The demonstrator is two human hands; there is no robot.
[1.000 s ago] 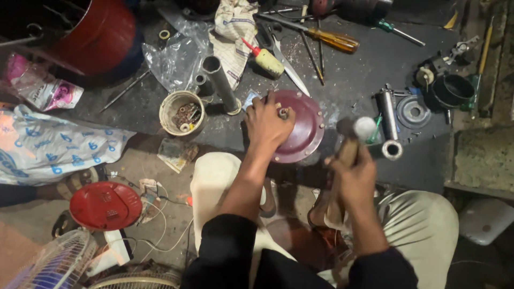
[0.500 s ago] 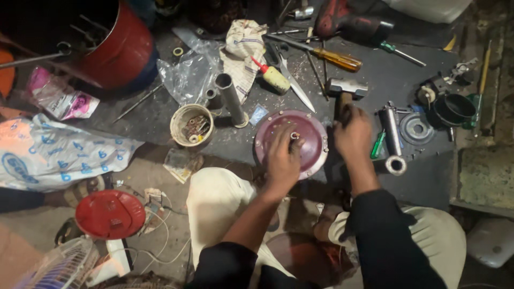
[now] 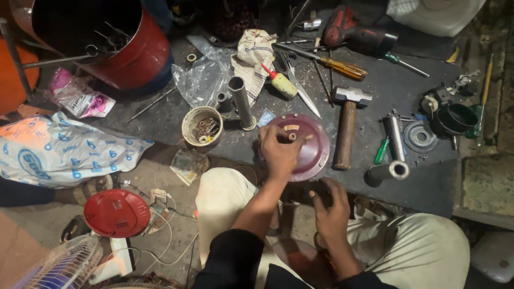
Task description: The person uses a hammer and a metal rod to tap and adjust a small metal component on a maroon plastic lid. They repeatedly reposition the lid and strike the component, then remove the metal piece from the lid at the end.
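Note:
A maroon dome-shaped metal cover (image 3: 313, 152) lies near the front edge of the dark workbench (image 3: 428, 187). My left hand (image 3: 279, 151) rests on it, with the fingers closed around the small metal hub (image 3: 292, 136) at its centre. Just right of the cover, a hammer (image 3: 346, 126) with a wooden handle lies flat on the bench, head pointing away from me. My right hand (image 3: 329, 207) is below the bench edge over my lap, with curled, spread fingers and nothing in it.
A short metal tube (image 3: 390, 171) lies right of the hammer. A small tub of parts (image 3: 202, 126), an upright pipe (image 3: 240, 101), screwdrivers (image 3: 336, 65), a drill (image 3: 358, 33) and a red drum (image 3: 115, 45) crowd the bench. A red fan housing (image 3: 116, 212) lies on the floor.
My right hand has let go of the hammer, which now lies on the bench, and has dropped to my lap. My left hand stays on the cover's hub.

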